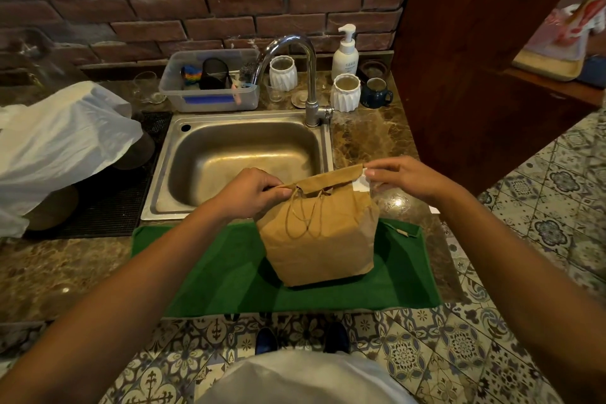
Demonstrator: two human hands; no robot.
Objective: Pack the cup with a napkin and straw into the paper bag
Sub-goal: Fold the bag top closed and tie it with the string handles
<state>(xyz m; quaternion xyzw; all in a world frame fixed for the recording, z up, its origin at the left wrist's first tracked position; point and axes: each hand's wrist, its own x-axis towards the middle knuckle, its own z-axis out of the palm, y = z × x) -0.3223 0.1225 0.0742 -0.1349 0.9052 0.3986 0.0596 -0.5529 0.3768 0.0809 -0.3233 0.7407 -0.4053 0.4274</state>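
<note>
A brown paper bag stands upright on a green towel at the counter's front edge. Its top is folded over toward me and its twine handles hang down the front. My left hand pinches the left end of the fold. My right hand pinches the right end, where a bit of white paper sticks out. The cup and straw are hidden; I cannot tell what is inside the bag.
A steel sink with a curved tap lies just behind the bag. White plastic bags cover things at left. A plastic tub, white ribbed cups, a blue mug and a soap pump line the brick wall. A wooden panel stands at right.
</note>
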